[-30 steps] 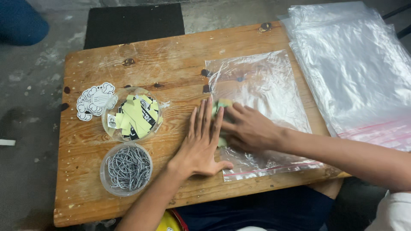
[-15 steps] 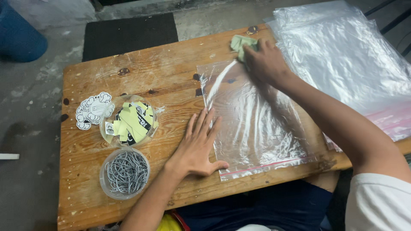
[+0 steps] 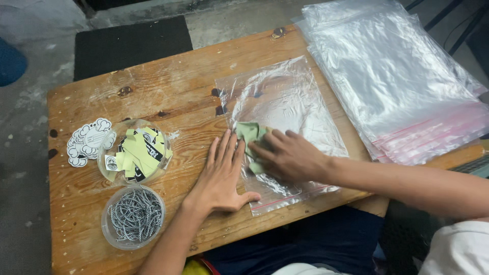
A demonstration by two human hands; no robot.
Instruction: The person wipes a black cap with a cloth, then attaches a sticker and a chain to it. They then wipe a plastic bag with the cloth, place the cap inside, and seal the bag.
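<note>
At the far left of the wooden counter (image 3: 168, 86) lies one small stack of white cartoon-shaped stickers (image 3: 87, 142); the number in the stack cannot be told from this view. Just beside it to the right stands one clear round tub of yellow-green tags (image 3: 135, 152) with black print, open at the top. Below that stands a second clear round tub of silver ball chains (image 3: 133, 216), piled in a tangle.

The left hand (image 3: 220, 178) lies flat and spread wide, palm down, on the bare wood, its fingertips at the near left edge of the clear zip bag (image 3: 285, 107). It holds nothing.

The zip bag, one in number, lies flat at the middle of the counter, transparent and wrinkled, with a pink seal strip along its near edge. The right hand (image 3: 290, 155) rests on its lower left part, fingers curled and pressing one pale green cloth (image 3: 249, 133) against the plastic. The cloth is crumpled and partly covered by the fingers.

At the right end sits one pile of clear zip bags (image 3: 397, 76), pink strips showing at the near edge, overhanging the counter.
</note>
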